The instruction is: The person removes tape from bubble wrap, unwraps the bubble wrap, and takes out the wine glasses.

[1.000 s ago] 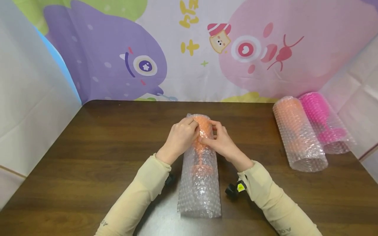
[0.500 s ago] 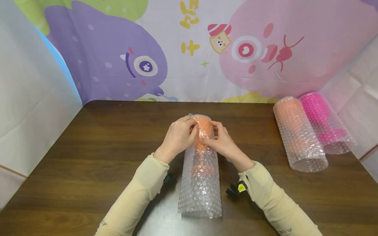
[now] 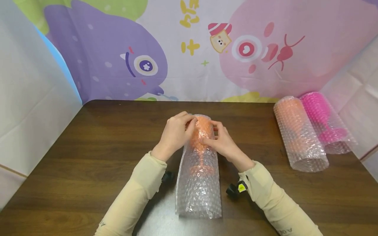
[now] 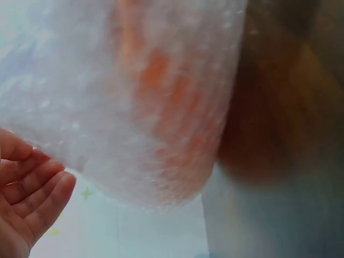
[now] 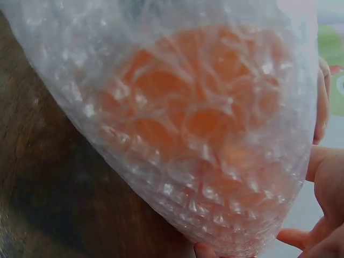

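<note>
Bubble wrap (image 3: pixel 200 200) around an orange goblet (image 3: pixel 203 129), centre table (image 3: pixel 97 147), appears to loosen: the left hand (image 3: pixel 176 131), pinching its edge, has shifted toward nine o'clock; the right hand (image 3: pixel 222 142) grips it at two o'clock.

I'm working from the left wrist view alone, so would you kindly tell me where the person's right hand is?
Observer: The head view shows the right hand gripping the right side of the wrapped orange goblet.
Operator: Thank you; does anything else lie on the table?
Observer: Yes, another bubble-wrapped orange bundle lies toward the right end.
Operator: Is there something beside that one?
Observer: Yes, a wrapped pink bundle lies just to its right.
</note>
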A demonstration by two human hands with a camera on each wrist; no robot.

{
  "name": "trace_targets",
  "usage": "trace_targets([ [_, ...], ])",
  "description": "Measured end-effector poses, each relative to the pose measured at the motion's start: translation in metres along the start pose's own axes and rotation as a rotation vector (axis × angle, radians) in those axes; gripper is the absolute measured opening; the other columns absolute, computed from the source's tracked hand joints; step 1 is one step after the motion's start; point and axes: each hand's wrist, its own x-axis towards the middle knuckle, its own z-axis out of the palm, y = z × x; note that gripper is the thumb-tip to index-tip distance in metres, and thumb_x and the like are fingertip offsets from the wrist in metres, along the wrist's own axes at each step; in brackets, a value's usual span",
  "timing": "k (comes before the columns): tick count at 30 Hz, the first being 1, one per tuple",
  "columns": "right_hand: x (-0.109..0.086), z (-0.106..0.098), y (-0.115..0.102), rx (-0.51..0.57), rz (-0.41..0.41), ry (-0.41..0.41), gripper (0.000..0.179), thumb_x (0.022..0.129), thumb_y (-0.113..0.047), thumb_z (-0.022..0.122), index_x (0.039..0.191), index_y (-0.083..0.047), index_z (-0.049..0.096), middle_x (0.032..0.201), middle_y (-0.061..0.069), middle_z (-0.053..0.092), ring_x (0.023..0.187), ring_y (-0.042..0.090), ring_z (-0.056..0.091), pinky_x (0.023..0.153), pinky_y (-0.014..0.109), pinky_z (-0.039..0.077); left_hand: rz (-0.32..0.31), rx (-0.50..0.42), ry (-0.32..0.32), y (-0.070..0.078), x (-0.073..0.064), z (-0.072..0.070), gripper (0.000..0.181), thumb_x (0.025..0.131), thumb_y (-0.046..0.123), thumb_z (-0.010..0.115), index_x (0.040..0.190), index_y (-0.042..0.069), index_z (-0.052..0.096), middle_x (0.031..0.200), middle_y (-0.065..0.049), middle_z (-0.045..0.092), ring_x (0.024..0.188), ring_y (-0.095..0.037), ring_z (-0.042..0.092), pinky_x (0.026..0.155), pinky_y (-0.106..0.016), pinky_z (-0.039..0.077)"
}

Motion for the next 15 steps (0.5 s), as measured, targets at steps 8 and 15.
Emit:
trace_targets([
  [8, 0.000, -0.001, -0.001, -0.001, -0.002, 0.005, 0.076, 0.081, -0.025, 0.067, 0.140, -0.010, 0.021, 0.134, 0.019, 0.025, 0.116, 0.039, 0.043, 0.075, 0.036, 0.051, -0.150, -0.022, 0.075, -0.016, 0.006, -0.006, 0.017, 0.088, 0.014, 0.056, 0.085, 0.004, 0.070, 0.072, -0.005, 0.061, 0.059, -0.014, 0.052, 0.056, -0.027, 0.044],
  [15, 0.000, 0.001, 0.000, 0.031, 0.008, 0.000, 0.076, 0.080, -0.023, 0.067, 0.139, -0.010, 0.022, 0.134, 0.019, 0.024, 0.116, 0.038, 0.043, 0.076, 0.038, 0.052, -0.399, -0.157, -0.007, -0.034, 0.006, -0.001, 0.018, 0.088, 0.019, 0.057, 0.095, 0.007, 0.069, 0.084, -0.006, 0.067, 0.073, -0.018, 0.059, 0.066, -0.031, 0.047],
])
